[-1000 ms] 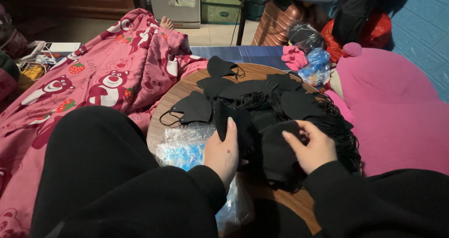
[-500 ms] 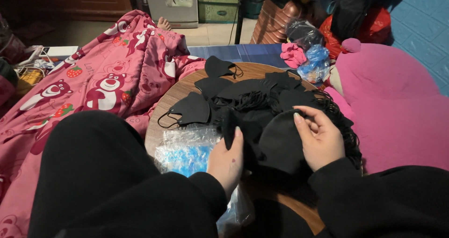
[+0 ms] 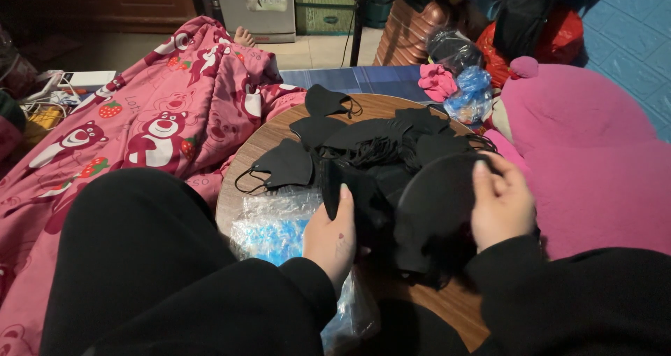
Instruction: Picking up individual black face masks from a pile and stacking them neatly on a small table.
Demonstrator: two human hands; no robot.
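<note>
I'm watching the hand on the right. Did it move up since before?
Yes. The right hand has risen away from the person, lifting a black face mask further up over the round wooden table, toward the mask pile.

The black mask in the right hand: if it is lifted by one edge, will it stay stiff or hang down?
The mask would probably droop: its cloth already bends around the right hand. It looks light, since the fingers alone carry it. Its ear loops may snag on the pile.
</note>
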